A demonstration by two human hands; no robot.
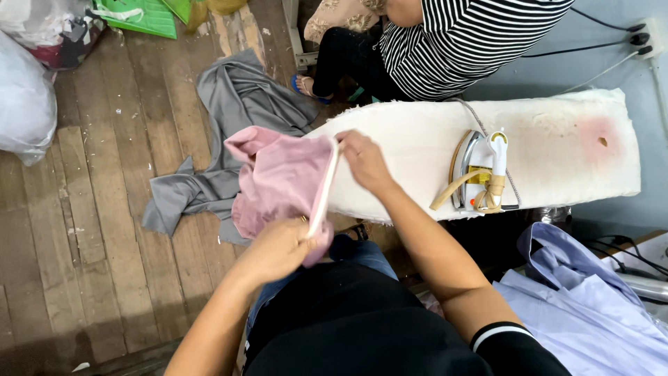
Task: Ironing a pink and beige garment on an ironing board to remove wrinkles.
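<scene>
A pink garment (278,181) with a white band along one edge hangs over the narrow left end of the white ironing board (417,150). My left hand (278,247) grips the near end of the band and the pink cloth below the board's tip. My right hand (363,159) pinches the far end of the band on top of the board. An electric iron (479,170) lies on the board to the right of my right hand, apart from it.
Grey cloth (223,132) lies heaped on the wooden floor left of the board. A person in a striped top (452,42) sits beyond the board. Pale blue shirts (584,306) are piled at lower right. Plastic bags (28,90) sit at upper left.
</scene>
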